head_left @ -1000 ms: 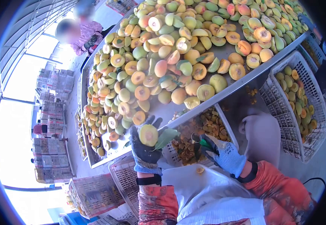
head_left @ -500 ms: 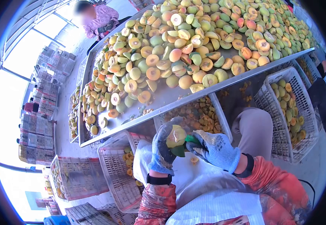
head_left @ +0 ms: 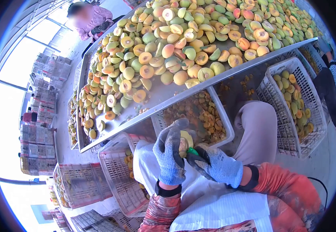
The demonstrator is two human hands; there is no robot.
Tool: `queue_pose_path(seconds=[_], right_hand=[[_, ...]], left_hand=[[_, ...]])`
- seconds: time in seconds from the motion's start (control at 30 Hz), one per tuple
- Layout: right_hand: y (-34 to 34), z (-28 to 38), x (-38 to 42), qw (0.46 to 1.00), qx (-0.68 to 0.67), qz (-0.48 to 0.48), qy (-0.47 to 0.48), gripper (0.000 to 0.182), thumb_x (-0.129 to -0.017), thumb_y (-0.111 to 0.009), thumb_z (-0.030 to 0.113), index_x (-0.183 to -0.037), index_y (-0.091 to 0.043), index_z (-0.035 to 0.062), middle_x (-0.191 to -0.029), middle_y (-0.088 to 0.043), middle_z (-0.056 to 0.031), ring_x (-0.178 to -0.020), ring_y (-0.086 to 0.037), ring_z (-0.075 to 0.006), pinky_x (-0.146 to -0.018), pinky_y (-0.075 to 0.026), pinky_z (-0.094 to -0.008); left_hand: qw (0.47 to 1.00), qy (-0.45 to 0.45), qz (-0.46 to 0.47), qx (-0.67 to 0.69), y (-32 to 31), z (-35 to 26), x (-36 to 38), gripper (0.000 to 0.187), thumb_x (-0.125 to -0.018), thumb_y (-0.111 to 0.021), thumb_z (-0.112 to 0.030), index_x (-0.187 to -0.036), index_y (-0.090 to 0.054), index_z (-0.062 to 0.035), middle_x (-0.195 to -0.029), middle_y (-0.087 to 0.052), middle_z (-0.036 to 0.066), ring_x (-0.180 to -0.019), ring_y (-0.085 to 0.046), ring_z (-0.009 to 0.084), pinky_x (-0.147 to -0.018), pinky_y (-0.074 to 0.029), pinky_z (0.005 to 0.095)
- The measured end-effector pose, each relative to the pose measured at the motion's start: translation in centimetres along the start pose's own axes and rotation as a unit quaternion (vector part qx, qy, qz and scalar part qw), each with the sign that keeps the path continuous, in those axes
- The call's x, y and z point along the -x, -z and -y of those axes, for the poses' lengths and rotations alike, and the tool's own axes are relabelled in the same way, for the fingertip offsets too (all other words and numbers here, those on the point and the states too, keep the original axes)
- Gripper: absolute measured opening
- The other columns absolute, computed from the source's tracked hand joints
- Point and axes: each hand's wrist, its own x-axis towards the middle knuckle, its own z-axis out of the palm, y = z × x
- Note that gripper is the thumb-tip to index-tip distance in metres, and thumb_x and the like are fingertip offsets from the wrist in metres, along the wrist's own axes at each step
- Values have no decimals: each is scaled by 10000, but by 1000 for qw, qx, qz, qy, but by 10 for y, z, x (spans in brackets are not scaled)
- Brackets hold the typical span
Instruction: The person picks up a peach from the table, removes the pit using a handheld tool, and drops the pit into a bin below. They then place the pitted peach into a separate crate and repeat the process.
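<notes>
My left hand (head_left: 170, 154), in a blue and dark grey glove, is closed around a halved fruit (head_left: 185, 143), its pale cut side partly showing. From the right, my right hand (head_left: 218, 164), gloved alike, grips a small green tool (head_left: 192, 151) whose end touches or nearly touches the fruit. The tool's tip is hidden. Both hands are above my lap, over a white apron (head_left: 222, 214). Beyond them, a metal table (head_left: 158, 110) bears a large heap of halved fruit (head_left: 168, 50), green, yellow and orange.
Below the table edge stands a crate (head_left: 229, 133) of fruit pieces. Another crate (head_left: 320, 135) with fruit stands right, and a white crate (head_left: 115, 176) is at my left. A person (head_left: 94, 21) is beyond the table; another person's arm (head_left: 332, 63) shows far right. Stacked crates (head_left: 38, 147) line the left.
My left hand has turned, so the fruit's cut face shows less and the leaf under it is out of sight. The table and crates have shifted slightly left and upward in view.
</notes>
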Motion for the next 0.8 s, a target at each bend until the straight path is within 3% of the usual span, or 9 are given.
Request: queue_pose_path(seconds=[0.1,0.2,0.3,0.47,0.53,0.57,0.6,0.63,0.8], right_hand=[[10,9,0,946,-288,71,-131,345,-898,-535,394,-978,-528,58,-612,-559,-85,-513,-585,-166,-448,-430,-273],[22,-11,-8,768,-541,246,-237,342,-934,-491,357,-1050,-566,44,-614,-554,-31,-490,-561,-119,-380,-402,-228],[11,2,4,716,-624,111,-294,400,-946,-440,405,-973,-588,35,-598,-553,-38,-435,-531,-124,-373,-387,-230],[21,-25,-19,796,-546,174,-194,401,-930,-471,416,-1039,-546,37,-634,-559,-35,-436,-512,-135,-365,-365,-239],[16,-16,-21,950,-271,32,-153,425,-877,-552,405,-1081,-518,33,-726,-603,-75,-529,-595,-195,-414,-445,-304],[10,-21,-18,950,-271,32,-154,425,-877,-552,405,-1081,-518,33,-726,-603,-75,-529,-595,-195,-414,-445,-304],[2,-25,-13,998,-2,-37,-54,444,-866,-554,344,-1166,-474,27,-770,-612,-101,-572,-612,-230,-461,-467,-341],[-2,-27,-10,957,267,-102,51,492,-854,-556,283,-1251,-430,21,-815,-621,-128,-616,-629,-265,-508,-489,-378],[5,-29,-6,969,244,-25,32,531,-800,-617,214,-1260,-415,43,-767,-607,-133,-501,-592,-257,-467,-470,-355]], left_hand=[[995,-56,-50,68,-17,-3,8,364,-939,-459,-283,-1107,-549,27,-968,-633,124,-827,-629,189,-693,-527,273],[997,-28,-49,44,-14,5,4,377,-935,-470,-285,-1132,-526,32,-1026,-613,139,-863,-624,209,-702,-528,288],[988,-147,-41,12,-10,18,1,371,-934,-479,-275,-1145,-515,28,-1094,-586,146,-903,-614,208,-708,-527,284],[991,5,-36,128,-13,30,-23,340,-934,-485,-226,-1178,-524,8,-1124,-574,118,-954,-592,203,-772,-504,304],[991,27,-35,127,-7,45,-33,294,-933,-486,-189,-1138,-573,3,-1086,-595,95,-921,-583,163,-755,-480,260],[991,28,-35,127,-5,51,-33,294,-933,-486,-189,-1138,-573,3,-1086,-595,95,-921,-583,163,-755,-480,260],[994,18,-29,104,-7,48,-32,285,-931,-486,-183,-1118,-586,8,-1050,-610,87,-897,-586,155,-742,-475,247],[996,9,-23,81,-8,47,-31,277,-930,-486,-176,-1098,-600,12,-1015,-625,80,-874,-589,147,-728,-470,235],[991,-14,-6,-136,-1,42,-30,239,-913,-497,-119,-1050,-623,31,-908,-659,73,-693,-574,104,-608,-464,233]])
